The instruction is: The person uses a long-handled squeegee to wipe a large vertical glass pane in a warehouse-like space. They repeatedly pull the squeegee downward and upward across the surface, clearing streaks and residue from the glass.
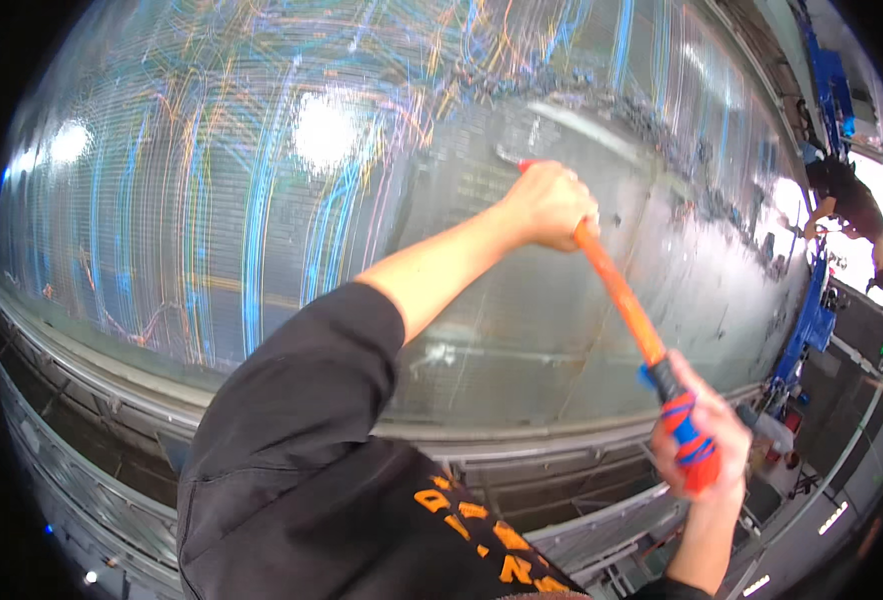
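Note:
Both my hands are closed round the long orange handle (624,300) of what looks like a scraper. My left hand (554,205) grips it near its far end, low over the large sheet surface. Its working end is mostly hidden and blurred beyond my knuckles. Nearer my body, my right hand (707,440) is wrapped round the red and blue bound grip (684,425). Beneath the tool lies a wide, shiny surface (492,340), smooth and grey around the handle. Dark crumpled scrapings (652,125) run in a ragged line beyond my left hand.
Blue and orange streaks cover the left part of the surface (202,220). A metal rail (532,440) borders its near edge, with framework below. At the far right stand blue metal fittings (812,330) and another person in dark clothing (852,205).

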Demonstrator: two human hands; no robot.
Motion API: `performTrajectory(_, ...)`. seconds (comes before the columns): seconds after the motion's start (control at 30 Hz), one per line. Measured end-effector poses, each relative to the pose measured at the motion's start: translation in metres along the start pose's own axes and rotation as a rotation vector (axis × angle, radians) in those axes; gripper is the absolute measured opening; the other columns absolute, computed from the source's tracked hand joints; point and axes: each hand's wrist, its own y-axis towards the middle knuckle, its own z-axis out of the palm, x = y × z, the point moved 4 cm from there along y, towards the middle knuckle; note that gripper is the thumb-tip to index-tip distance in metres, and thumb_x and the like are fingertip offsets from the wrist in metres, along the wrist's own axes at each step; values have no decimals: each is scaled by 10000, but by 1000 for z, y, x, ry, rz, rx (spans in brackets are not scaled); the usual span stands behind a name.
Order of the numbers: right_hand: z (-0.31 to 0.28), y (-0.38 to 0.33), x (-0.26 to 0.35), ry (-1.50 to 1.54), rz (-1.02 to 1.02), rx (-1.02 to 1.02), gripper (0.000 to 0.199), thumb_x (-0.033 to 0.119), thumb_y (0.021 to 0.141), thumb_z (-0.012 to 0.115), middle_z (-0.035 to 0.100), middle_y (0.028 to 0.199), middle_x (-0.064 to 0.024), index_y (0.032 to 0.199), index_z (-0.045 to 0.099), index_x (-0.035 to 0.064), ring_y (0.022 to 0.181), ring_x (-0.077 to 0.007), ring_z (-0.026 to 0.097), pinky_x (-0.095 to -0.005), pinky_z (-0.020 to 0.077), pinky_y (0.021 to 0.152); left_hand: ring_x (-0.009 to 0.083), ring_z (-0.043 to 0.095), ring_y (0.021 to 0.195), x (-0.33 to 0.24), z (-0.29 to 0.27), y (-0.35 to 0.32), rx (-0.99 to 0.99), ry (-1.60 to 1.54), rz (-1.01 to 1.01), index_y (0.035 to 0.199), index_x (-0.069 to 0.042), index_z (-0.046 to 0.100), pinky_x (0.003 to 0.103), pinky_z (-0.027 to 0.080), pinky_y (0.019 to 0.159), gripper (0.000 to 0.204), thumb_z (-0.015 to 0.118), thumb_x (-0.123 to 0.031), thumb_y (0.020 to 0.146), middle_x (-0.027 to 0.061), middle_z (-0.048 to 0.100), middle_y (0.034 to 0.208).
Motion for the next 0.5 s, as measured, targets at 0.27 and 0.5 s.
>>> performTrajectory(0.27, 18, 25, 21, -59, -43, -117, 806, 285, 1001, 625, 629, 853, -198, 1691, 281, 50, 493, -241, 565, -347, 457, 382, 334, 706, 672, 29, -15, 26, -58, -12, -18, 637, -192, 701, 488, 548, 614, 157, 737, -317, 726, 72, 697, 674)
performTrajectory(0.5, 57, 71, 55, -94, 20, 144, 736, 243, 982, 683, 695, 880, -150, 1643, 414, 65, 512, -235, 613, -364, 463, 378, 321, 715, 685, 61, -42, 40, -26, 62, -79, 659, -212, 699, 468, 567, 641, 135, 793, -306, 675, 48, 722, 720)
